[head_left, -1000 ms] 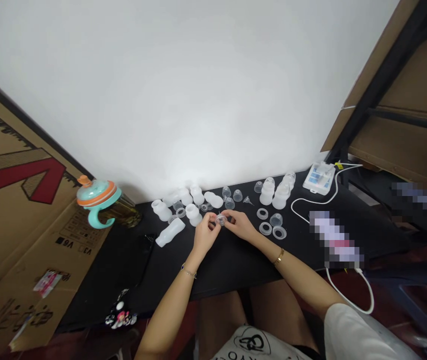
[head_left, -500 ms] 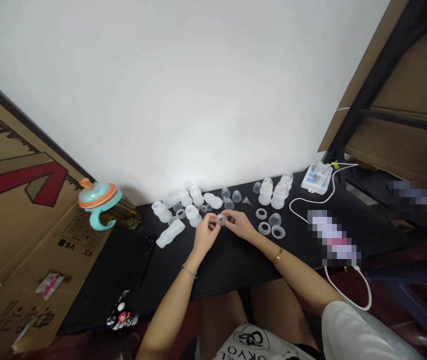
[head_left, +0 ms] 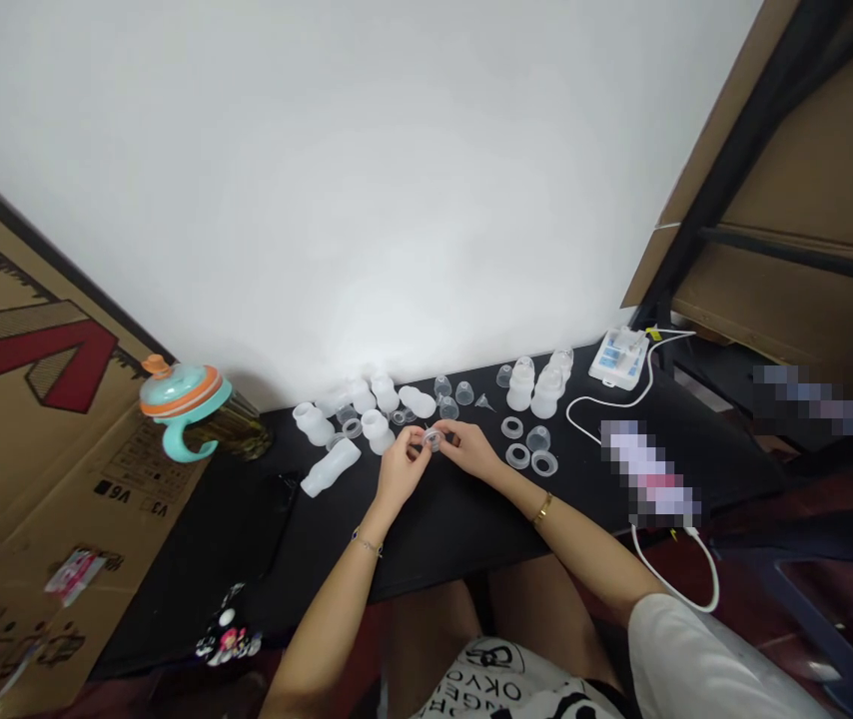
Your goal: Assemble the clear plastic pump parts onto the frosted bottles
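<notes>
Between my fingertips is a small translucent baby bottle ring (head_left: 433, 440), with a thin pointed tip, like a clear nipple, showing just above it. My left hand (head_left: 401, 465) pinches it from the left and my right hand (head_left: 466, 449) from the right; both are closed on it. White bottles (head_left: 377, 432) stand just left of my left hand, and one bottle (head_left: 331, 468) lies on its side. Behind my hands are clear dome caps (head_left: 448, 407) and a loose clear nipple (head_left: 484, 402). Right of my right hand lie several rings (head_left: 517, 456) and a dome cap (head_left: 538, 438).
Capped bottles (head_left: 520, 384) stand at the back right of the black table (head_left: 441, 544). Beyond them are a white box (head_left: 619, 359) and a white cable (head_left: 649, 384). A turquoise-lidded jug (head_left: 191, 399) stands left, beside a cardboard box (head_left: 29, 479). A black tablet-like object (head_left: 247, 524) lies left.
The view has shifted slightly, so everything sits a little further left. Both hands keep hold of the ring, with only slight finger movement.
</notes>
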`<state>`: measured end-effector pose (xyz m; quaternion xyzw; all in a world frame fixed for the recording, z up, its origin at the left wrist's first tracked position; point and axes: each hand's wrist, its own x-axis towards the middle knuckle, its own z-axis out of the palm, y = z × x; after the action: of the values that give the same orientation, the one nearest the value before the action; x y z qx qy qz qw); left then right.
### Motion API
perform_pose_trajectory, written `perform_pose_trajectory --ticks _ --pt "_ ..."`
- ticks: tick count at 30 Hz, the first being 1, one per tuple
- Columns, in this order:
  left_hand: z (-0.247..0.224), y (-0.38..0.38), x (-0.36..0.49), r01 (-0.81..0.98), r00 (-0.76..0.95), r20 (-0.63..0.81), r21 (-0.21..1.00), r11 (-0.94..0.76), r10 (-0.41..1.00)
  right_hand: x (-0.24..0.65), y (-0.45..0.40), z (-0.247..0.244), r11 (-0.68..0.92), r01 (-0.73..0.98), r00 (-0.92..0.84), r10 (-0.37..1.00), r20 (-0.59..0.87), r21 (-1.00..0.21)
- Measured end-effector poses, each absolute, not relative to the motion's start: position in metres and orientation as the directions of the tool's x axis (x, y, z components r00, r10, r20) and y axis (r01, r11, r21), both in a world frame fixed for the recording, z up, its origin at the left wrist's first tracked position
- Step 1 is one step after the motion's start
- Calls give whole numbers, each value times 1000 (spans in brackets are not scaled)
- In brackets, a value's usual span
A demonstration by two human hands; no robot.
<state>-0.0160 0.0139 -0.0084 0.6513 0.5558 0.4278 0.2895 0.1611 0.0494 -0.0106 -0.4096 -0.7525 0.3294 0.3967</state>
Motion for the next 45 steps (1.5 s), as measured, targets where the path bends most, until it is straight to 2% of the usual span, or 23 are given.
perform_pose_trajectory --ticks 29,45 --pt "-8 13 -12 475 43 239 849 -230 970 167 46 -5 445 467 -378 882 282 -764" --pt "-1 9 -13 565 55 252 790 -238 966 166 45 1 451 425 -389 874 292 -785"
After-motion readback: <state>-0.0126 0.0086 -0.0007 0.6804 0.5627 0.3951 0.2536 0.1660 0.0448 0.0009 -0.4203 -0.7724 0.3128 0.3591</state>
